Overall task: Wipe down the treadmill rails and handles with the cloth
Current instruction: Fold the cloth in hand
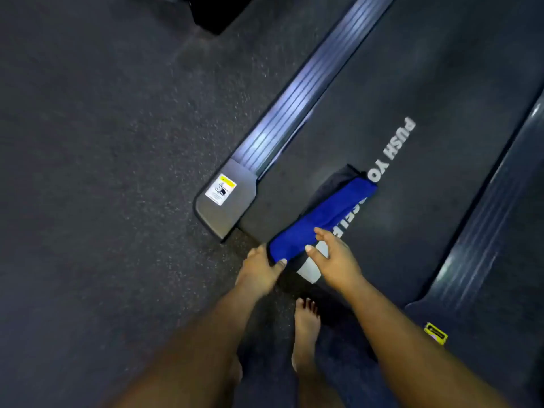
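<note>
A folded blue cloth (319, 219) lies stretched over the rear of the treadmill belt (412, 201), which carries white lettering. My left hand (260, 272) pinches the cloth's near end between thumb and fingers. My right hand (335, 260) hovers beside the same end with its fingers spread and relaxed, fingertips touching the cloth's edge. The left side rail (297, 104), ribbed and shiny, runs up and away to the cloth's left and ends in a grey cap (226, 198) with a warning sticker. The right side rail (482, 219) runs along the frame's right.
Dark speckled rubber floor (103, 172) fills the left half. My bare foot (306, 331) stands on the floor just behind the treadmill's rear edge. A yellow label (435, 333) sits on the right rear cap. A dark machine base (217, 13) shows at the top.
</note>
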Tool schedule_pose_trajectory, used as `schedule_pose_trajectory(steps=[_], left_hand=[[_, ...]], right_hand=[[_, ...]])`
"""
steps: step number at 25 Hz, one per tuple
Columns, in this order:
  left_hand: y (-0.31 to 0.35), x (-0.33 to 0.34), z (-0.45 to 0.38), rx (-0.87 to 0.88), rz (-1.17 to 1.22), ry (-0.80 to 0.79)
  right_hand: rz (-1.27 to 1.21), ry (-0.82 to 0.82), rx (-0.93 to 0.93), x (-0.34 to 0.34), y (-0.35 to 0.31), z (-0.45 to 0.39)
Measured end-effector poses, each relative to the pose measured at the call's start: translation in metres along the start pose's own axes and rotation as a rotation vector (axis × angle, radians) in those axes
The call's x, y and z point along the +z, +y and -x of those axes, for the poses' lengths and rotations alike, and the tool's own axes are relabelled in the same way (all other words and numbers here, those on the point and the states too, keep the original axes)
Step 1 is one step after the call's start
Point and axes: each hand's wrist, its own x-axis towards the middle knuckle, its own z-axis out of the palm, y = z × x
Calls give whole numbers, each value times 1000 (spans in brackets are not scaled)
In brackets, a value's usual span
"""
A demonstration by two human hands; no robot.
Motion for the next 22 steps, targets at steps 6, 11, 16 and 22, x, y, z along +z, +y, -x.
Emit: schedule_pose_trajectory(steps=[6, 11, 16, 22], left_hand=[[-30, 70, -85, -257, 261, 54], [14, 27, -41, 207, -350, 286], [103, -78, 61, 711, -556, 289], [182, -228, 235, 653, -31, 202]], right_hand=[[136, -87, -20, 56, 69, -57], [256, -59, -210, 19, 40, -38], [354, -101, -467, -61, -81, 13], [151, 44, -514, -150, -253, 133]])
